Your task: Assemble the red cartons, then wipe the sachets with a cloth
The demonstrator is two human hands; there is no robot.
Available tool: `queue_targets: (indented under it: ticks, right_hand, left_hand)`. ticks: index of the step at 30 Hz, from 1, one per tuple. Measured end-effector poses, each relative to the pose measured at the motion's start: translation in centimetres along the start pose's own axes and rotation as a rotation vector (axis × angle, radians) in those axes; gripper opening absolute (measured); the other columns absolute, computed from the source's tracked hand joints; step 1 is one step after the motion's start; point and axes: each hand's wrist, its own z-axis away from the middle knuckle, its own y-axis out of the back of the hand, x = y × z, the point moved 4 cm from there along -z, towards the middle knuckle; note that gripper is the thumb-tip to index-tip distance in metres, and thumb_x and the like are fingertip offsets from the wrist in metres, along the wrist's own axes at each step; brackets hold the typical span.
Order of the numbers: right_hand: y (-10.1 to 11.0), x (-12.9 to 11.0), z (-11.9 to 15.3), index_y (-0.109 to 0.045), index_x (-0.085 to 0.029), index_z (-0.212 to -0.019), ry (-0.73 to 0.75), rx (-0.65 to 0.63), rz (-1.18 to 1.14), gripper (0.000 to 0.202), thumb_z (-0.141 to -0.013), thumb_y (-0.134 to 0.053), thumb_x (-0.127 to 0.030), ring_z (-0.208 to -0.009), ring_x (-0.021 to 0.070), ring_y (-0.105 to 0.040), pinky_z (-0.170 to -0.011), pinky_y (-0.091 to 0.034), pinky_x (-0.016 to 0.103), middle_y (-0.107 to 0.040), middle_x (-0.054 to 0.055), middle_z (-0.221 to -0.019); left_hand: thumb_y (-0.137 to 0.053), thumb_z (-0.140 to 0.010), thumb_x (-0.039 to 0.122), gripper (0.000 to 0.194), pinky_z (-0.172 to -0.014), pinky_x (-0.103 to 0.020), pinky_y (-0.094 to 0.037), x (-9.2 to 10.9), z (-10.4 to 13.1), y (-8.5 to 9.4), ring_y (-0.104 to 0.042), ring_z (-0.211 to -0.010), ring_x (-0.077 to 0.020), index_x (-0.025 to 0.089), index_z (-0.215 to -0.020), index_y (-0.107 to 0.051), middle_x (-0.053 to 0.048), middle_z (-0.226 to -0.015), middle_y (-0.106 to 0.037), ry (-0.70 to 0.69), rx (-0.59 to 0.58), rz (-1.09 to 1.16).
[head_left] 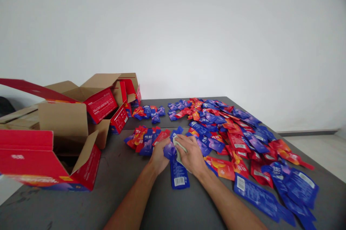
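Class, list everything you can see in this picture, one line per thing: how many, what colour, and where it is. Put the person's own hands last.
table: one, dark grey, fills the lower picture.
open boxes: several, red outside and brown cardboard inside, flaps up, on the table's left side.
loose pouches: too many to count, red and blue, spread over the table's right side.
small pouch piles: two, red and blue, mid-table, one beyond the hands and one farther back by the boxes.
blue pouch: one, blue with a white label, flat on the table under both hands.
wall: one, white, behind the table.
left hand: one, bare, on the blue pouch's upper left.
right hand: one, bare, on the blue pouch's upper right, over something pale.
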Motion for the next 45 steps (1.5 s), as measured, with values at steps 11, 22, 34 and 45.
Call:
queue_targets:
  ticks: [11,22,34,45]
  right_hand:
    - [0.5,0.0,-0.1,-0.066,-0.028,-0.123,0.014,-0.036,0.012,0.033,-0.097,-0.046,-0.022,-0.115,0.0221,-0.061,-0.094,-0.042,0.04,-0.066,0.006,-0.129]
    - [-0.2,-2.1,-0.1,-0.069,-0.027,-0.109,0.08,-0.226,-0.067,0.026,-0.097,-0.048,-0.018,-0.105,0.0168,-0.065,-0.092,-0.041,0.034,-0.071,0.003,-0.118]
    - [-0.6,4.0,0.5,-0.072,-0.027,-0.105,-0.21,-0.024,0.098,0.024,-0.086,-0.059,-0.021,-0.108,0.0239,-0.066,-0.108,-0.038,0.051,-0.073,0.005,-0.115]
    - [-0.1,4.6,0.6,-0.073,-0.027,-0.105,-0.22,-0.011,0.148,0.025,-0.087,-0.058,-0.02,-0.105,0.0244,-0.066,-0.103,-0.042,0.048,-0.074,0.004,-0.112]
  left_hand:
    - [-0.063,-0.084,0.04,0.037,-0.079,-0.032,-0.052,-0.4,0.5,-1.6,-0.068,-0.09,-0.0225,0.014,-0.11,-0.069,-0.01,-0.097,-0.072,0.106,-0.175,-0.087]
    - [-0.063,-0.079,0.032,0.023,-0.098,-0.038,-0.046,0.4,-0.9,0.9,-0.063,-0.109,-0.0259,0.019,-0.096,-0.072,-0.008,-0.107,-0.073,-0.262,0.218,-0.446]
    - [-0.054,-0.081,0.012,0.043,-0.111,-0.057,-0.022,2.6,-0.3,2.6,-0.035,-0.138,-0.0361,0.024,-0.121,-0.066,-0.014,-0.148,-0.047,-0.528,0.435,-1.793]
    - [-0.07,-0.073,0.033,0.012,-0.099,-0.051,-0.032,0.9,1.6,-0.1,-0.055,-0.11,-0.0386,0.021,-0.073,-0.069,-0.016,-0.087,-0.067,-0.414,0.325,-1.654]
